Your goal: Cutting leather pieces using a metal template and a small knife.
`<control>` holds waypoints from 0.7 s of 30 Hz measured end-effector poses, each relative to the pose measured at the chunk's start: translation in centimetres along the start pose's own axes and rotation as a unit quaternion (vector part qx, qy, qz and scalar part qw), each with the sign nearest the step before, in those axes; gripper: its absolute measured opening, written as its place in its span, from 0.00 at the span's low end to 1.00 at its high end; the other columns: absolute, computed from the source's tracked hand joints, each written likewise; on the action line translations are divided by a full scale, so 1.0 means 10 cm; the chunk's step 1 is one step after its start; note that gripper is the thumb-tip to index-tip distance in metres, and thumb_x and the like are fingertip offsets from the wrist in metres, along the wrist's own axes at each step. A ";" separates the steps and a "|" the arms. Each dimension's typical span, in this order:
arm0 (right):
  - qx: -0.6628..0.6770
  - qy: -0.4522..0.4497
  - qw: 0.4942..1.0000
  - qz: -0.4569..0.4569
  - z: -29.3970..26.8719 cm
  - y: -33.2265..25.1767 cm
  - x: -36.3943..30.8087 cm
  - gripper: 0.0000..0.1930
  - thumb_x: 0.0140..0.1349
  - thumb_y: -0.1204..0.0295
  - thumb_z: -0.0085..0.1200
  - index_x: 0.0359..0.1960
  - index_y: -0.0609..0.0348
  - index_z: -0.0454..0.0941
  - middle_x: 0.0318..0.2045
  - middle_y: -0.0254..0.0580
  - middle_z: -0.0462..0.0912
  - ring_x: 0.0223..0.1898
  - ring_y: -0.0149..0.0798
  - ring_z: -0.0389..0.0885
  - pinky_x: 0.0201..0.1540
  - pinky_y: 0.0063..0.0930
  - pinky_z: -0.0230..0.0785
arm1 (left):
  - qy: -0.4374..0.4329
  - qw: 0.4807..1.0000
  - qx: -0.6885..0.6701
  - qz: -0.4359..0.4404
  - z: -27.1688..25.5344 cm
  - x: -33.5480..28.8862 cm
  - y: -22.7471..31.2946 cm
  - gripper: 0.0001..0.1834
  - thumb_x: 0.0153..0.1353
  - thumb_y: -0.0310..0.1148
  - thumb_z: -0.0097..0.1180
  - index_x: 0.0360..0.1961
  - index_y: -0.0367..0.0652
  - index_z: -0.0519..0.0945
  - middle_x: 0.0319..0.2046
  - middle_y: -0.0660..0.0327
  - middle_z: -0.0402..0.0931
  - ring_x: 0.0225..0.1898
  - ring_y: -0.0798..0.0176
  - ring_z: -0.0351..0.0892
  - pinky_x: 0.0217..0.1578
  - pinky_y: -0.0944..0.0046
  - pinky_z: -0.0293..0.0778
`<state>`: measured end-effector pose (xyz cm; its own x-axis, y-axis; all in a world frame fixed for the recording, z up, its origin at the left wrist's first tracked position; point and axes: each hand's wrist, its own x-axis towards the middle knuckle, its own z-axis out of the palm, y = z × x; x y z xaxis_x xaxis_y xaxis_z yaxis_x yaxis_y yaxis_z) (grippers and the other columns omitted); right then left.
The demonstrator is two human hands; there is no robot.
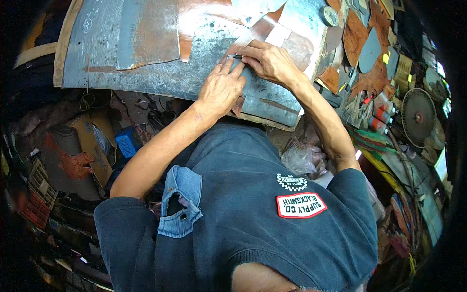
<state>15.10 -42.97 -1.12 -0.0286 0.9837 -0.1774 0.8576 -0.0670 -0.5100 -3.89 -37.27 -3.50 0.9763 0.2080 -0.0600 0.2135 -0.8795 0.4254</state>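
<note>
My left hand (pixel 221 88) lies flat on the worktable's grey sheet-covered top (pixel 160 80), fingers stretched forward. Its fingertips press beside a narrow brown strip (pixel 266 25), which looks like leather and passes beneath my hands. My right hand (pixel 271 64) is closed in a pinch on a small silvery tool (pixel 234 56), just ahead of the left fingertips. Only a short length of that tool shows, so its kind cannot be told. A brown end (pixel 238 105) pokes out below my left hand near the front edge.
A large grey-brown sheet (pixel 148 36) lies at the table's left. Right of the table are brown leather pieces (pixel 357 36), a round tin (pixel 329 16), red-and-white bottles (pixel 378 125) and a fan (pixel 418 117). A blue plastic basket (pixel 126 142) stands below, left.
</note>
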 end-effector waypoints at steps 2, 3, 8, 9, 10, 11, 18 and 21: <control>-0.011 -0.003 1.000 -0.005 0.03 0.07 0.01 0.16 0.64 0.68 0.54 0.53 0.47 0.80 0.37 0.41 0.81 0.38 0.51 0.81 0.39 0.41 0.75 | -0.006 1.000 0.002 -0.004 -0.01 0.01 0.01 0.17 0.52 0.38 0.66 0.40 0.40 0.82 0.60 0.52 0.69 0.64 0.48 0.66 0.60 0.48 0.66; -0.020 -0.008 1.000 -0.012 0.05 0.08 0.02 0.16 0.64 0.68 0.54 0.53 0.47 0.80 0.37 0.41 0.81 0.38 0.51 0.81 0.39 0.41 0.75 | -0.013 1.000 0.003 -0.010 -0.02 0.00 0.02 0.16 0.53 0.38 0.66 0.40 0.40 0.82 0.60 0.53 0.70 0.64 0.48 0.66 0.60 0.48 0.65; -0.009 -0.010 1.000 -0.015 -0.01 0.04 0.03 0.15 0.63 0.67 0.53 0.52 0.42 0.80 0.36 0.41 0.81 0.37 0.51 0.82 0.38 0.43 0.76 | -0.027 0.999 -0.004 -0.019 -0.03 0.00 0.03 0.16 0.52 0.39 0.66 0.40 0.42 0.83 0.61 0.56 0.70 0.64 0.51 0.65 0.57 0.50 0.65; -0.005 -0.003 1.000 -0.016 -0.02 0.05 0.04 0.15 0.62 0.67 0.53 0.50 0.38 0.81 0.34 0.42 0.81 0.37 0.51 0.82 0.37 0.44 0.76 | -0.025 0.999 0.003 -0.021 -0.03 0.00 0.03 0.16 0.52 0.39 0.66 0.40 0.42 0.83 0.61 0.56 0.70 0.64 0.51 0.65 0.56 0.51 0.65; -0.003 -0.003 1.000 -0.014 -0.03 0.05 0.06 0.15 0.62 0.67 0.53 0.50 0.38 0.81 0.34 0.42 0.81 0.37 0.51 0.82 0.37 0.44 0.76 | -0.026 0.999 0.003 -0.019 -0.03 0.01 0.02 0.16 0.52 0.39 0.66 0.40 0.42 0.83 0.61 0.56 0.70 0.64 0.51 0.65 0.56 0.51 0.65; -0.010 -0.017 1.000 -0.018 -0.06 0.06 0.10 0.15 0.62 0.67 0.53 0.51 0.38 0.80 0.34 0.42 0.81 0.36 0.52 0.82 0.37 0.44 0.76 | -0.029 0.999 0.004 -0.019 -0.03 0.02 0.02 0.16 0.52 0.39 0.66 0.40 0.42 0.83 0.61 0.57 0.70 0.64 0.52 0.65 0.56 0.51 0.65; -0.020 -0.028 0.998 -0.045 -0.04 0.16 0.07 0.15 0.62 0.66 0.54 0.51 0.40 0.80 0.34 0.42 0.80 0.36 0.52 0.82 0.37 0.47 0.75 | -0.027 0.999 -0.006 -0.032 -0.05 0.02 0.02 0.17 0.52 0.40 0.67 0.40 0.42 0.82 0.61 0.59 0.70 0.65 0.53 0.65 0.55 0.52 0.66; -0.040 -0.042 0.998 -0.014 -0.13 0.30 -0.05 0.14 0.62 0.65 0.55 0.49 0.44 0.81 0.34 0.41 0.80 0.39 0.50 0.82 0.38 0.45 0.75 | -0.013 1.000 0.007 -0.016 -0.08 0.03 0.04 0.16 0.52 0.40 0.66 0.38 0.43 0.82 0.62 0.61 0.70 0.64 0.54 0.65 0.54 0.52 0.67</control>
<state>18.35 -43.41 -1.44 -0.0930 0.9671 -0.2368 0.8940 -0.0236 -0.4475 -3.50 -37.18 -2.64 0.9696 0.2244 -0.0976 0.2446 -0.8782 0.4109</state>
